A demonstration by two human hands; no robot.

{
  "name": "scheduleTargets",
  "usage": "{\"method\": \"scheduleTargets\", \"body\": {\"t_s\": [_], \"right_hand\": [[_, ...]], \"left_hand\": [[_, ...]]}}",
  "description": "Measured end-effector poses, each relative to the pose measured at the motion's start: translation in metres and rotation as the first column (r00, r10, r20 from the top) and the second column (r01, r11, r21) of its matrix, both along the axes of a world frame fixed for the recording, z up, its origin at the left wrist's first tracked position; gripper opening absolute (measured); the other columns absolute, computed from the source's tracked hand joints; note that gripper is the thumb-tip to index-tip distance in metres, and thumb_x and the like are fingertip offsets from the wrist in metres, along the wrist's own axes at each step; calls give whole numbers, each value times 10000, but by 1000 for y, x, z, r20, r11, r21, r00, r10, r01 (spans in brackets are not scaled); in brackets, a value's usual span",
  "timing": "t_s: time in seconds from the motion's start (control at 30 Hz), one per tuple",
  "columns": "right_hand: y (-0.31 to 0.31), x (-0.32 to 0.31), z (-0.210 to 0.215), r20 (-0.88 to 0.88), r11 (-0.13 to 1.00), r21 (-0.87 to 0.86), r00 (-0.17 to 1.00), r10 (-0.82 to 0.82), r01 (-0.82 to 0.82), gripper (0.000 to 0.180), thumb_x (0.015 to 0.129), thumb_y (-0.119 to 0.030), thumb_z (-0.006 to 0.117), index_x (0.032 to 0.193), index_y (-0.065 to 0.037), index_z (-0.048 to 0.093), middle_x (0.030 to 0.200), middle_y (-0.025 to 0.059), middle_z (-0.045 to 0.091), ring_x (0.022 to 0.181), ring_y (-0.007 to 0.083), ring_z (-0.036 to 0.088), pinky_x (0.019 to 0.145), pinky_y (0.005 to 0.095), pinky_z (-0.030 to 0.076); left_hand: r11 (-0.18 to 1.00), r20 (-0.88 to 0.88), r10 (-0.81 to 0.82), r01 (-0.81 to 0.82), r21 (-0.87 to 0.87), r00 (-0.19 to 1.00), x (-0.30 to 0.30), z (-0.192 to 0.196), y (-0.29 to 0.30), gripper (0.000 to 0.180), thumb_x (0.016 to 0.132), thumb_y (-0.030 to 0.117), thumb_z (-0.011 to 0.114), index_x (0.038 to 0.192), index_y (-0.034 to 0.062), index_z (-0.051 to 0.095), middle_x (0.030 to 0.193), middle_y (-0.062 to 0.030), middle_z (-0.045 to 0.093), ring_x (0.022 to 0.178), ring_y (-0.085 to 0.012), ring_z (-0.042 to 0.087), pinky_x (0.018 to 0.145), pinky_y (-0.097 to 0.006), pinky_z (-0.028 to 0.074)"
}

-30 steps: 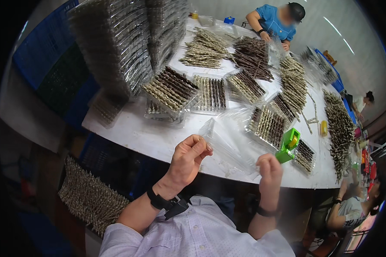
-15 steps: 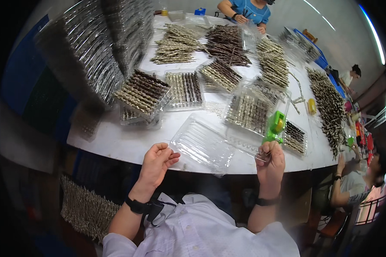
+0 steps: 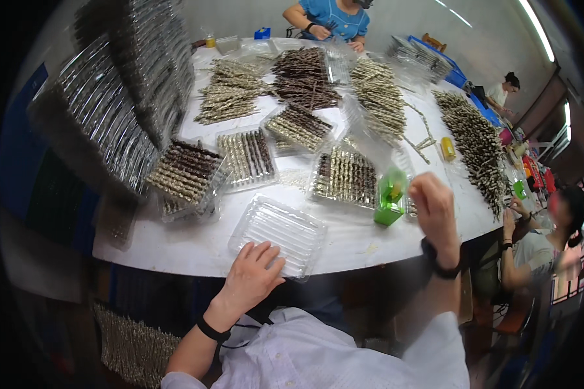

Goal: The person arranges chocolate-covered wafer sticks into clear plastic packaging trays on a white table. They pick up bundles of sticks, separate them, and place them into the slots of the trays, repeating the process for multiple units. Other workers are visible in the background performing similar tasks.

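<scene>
A white tabletop (image 3: pixel 169 251) fills the middle of a workroom with pale grey walls (image 3: pixel 477 48). Near its front edge lies a clear ribbed plastic tray (image 3: pixel 280 227); the wearer's left hand (image 3: pixel 252 277) rests on its near edge, palm down, fingers slightly spread. The right hand (image 3: pixel 433 211) is raised beside a green tape dispenser (image 3: pixel 389 209), fingers curled; blur hides whether they pinch anything. Beyond are trays packed with pale and dark twisted sticks (image 3: pixel 245 159), then loose heaps of pale sticks (image 3: pixel 230 94) and dark brown sticks (image 3: pixel 300 74). Tall stacks of clear trays (image 3: pixel 107 123) tower at left. A person in blue (image 3: pixel 334 18) sits across the table; others are at right, below a bright strip light (image 3: pixel 537 29).
</scene>
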State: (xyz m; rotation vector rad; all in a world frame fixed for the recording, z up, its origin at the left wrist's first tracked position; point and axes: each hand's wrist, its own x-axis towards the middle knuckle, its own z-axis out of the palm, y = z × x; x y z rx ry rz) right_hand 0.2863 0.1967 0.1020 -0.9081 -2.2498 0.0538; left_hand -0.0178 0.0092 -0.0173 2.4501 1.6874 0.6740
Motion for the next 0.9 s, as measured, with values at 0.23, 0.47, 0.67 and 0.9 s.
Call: {"method": "scheduleTargets", "body": {"t_s": [0.23, 0.47, 0.67, 0.9], "right_hand": [[134, 82, -1, 358, 973, 154, 908, -217, 172, 118, 911, -161, 637, 864, -54, 621, 818, 136, 633, 776, 359, 622, 693, 453, 490], [193, 129, -46, 489, 906, 201, 763, -422, 373, 150, 897, -198, 646, 846, -61, 676, 838, 183, 667, 798, 375, 661, 713, 473, 526], [234, 153, -83, 526, 889, 61, 742, -416, 455, 179, 858, -154, 596, 751, -22, 652, 797, 226, 675, 775, 424, 656, 736, 513, 518], [255, 48, -16, 646, 963, -124, 756, -106, 241, 139, 839, -153, 601, 765, -38, 624, 738, 221, 626, 711, 427, 602, 656, 495, 479]], "left_hand": [[993, -14, 96, -95, 66, 995, -7, -10, 0, 363, 746, 184, 770, 1048, 35, 634, 1165, -114, 627, 1127, -292, 587, 946, -419, 464], [976, -17, 101, -96, 196, 995, -9, -24, 6, 248, 794, 102, 684, 1028, 23, 656, 1119, -120, 660, 1103, -274, 610, 944, -427, 471], [958, 6, 121, -118, 262, 993, -21, -23, 8, 241, 812, 44, 607, 1045, 20, 667, 1101, -112, 666, 1072, -272, 627, 966, -426, 471], [961, 170, 63, -106, 255, 983, -32, -36, 7, 222, 791, 46, 630, 1008, 17, 671, 1044, -91, 668, 1007, -257, 646, 916, -398, 500]]}}
